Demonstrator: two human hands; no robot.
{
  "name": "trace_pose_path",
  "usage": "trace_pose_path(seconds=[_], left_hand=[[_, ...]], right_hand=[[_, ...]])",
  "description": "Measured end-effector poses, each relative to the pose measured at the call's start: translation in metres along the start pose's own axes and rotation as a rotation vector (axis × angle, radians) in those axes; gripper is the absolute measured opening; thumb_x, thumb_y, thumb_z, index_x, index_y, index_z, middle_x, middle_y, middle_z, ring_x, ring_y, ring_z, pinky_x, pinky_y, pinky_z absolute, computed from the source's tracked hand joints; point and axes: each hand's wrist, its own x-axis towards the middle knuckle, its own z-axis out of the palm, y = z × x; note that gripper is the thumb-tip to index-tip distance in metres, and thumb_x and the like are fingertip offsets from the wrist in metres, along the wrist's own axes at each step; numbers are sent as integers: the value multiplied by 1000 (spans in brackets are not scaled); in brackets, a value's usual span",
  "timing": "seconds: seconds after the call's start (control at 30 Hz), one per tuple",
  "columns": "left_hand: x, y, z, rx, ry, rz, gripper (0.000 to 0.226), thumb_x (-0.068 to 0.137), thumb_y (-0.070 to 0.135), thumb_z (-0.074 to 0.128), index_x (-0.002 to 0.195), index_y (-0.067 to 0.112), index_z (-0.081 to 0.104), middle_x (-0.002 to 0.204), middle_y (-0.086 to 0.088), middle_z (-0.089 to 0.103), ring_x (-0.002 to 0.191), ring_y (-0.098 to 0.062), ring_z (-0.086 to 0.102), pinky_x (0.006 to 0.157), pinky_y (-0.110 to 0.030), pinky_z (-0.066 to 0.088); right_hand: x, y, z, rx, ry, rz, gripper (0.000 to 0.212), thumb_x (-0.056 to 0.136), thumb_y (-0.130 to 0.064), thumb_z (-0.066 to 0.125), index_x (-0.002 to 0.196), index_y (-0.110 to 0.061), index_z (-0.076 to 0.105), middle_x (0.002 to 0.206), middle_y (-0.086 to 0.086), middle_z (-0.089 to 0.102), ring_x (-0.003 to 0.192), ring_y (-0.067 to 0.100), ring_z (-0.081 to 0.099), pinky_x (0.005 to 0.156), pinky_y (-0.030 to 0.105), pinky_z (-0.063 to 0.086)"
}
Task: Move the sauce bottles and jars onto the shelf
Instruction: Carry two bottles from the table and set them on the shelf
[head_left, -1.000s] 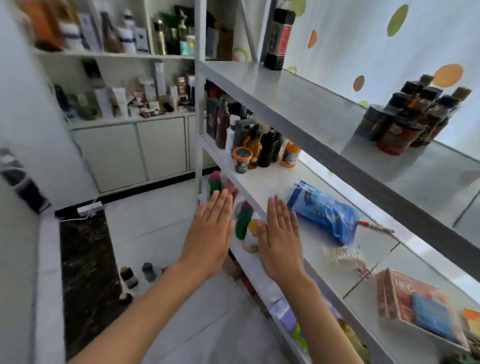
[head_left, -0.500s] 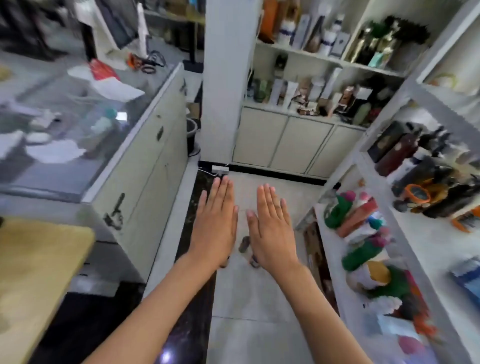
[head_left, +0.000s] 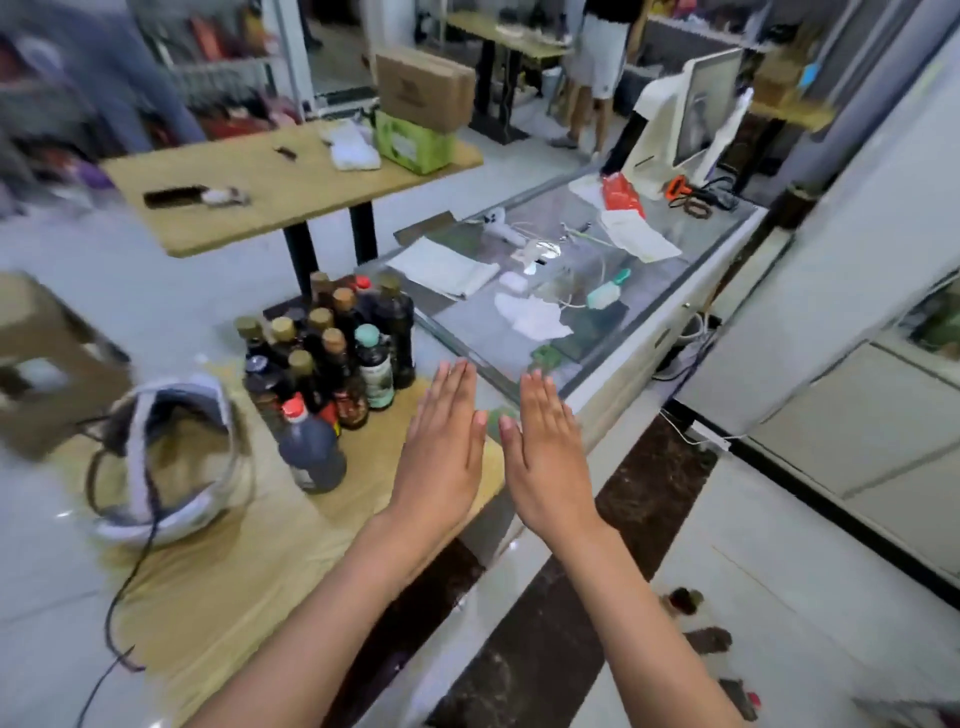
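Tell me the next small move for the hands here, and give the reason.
Probably reach the left hand forward-left to the red-capped dark bottle. Both hands, the right hand too, hover flat and hold nothing, and that bottle stands nearest at the front of the bottle cluster on the wooden table.

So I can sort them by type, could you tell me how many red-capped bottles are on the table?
2: a large dark bottle in front, and a second bottle at the back, only its cap showing. Others may be hidden.
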Motion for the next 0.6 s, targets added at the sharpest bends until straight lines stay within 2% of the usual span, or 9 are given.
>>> trace_pose_path(seconds=[0.1,0.23,0.33,0.43,0.53,0.6], left_hand=[[1,-43,-27,-20,79,-102,57,102,40,19,154,16,16,161,4,12,148,-4,-4,122,-32,8],[-5,-86,-49,-32,183,-252,54,104,36,26,153,16,21,160,5,16,147,-2,-1,121,-31,10],[-11,-116,-60,-49,263,-392,50,104,32,32,150,13,31,156,2,28,147,-9,12,119,-26,12],[-13,-152,-66,-76,345,-532,46,102,32,33,143,11,41,148,-5,42,139,-19,34,115,-32,27],[-8,-186,-71,-110,395,-682,38,102,22,40,138,12,45,139,-6,49,128,-22,46,106,-33,36],[7,-204,-75,-119,404,-757,36,100,19,45,136,14,48,136,-6,52,124,-22,50,104,-39,41]], right_hand=[[27,-38,28,35,-83,-91,58,107,-37,23,158,-13,9,165,2,6,150,6,-5,120,25,-6],[50,-69,64,110,-214,-146,58,107,-39,24,158,-14,12,165,2,11,152,11,4,123,28,4],[65,-85,96,191,-315,-158,57,107,-40,28,157,-15,17,164,1,17,151,12,11,121,29,12],[81,-98,130,271,-431,-176,58,104,-37,40,155,-15,23,160,3,28,148,17,24,116,28,23],[95,-111,163,369,-534,-115,53,95,-40,57,142,-24,41,142,0,51,131,21,47,99,30,40],[104,-118,187,384,-586,-41,49,82,-54,63,124,-32,49,120,-6,62,110,19,59,85,32,48]])
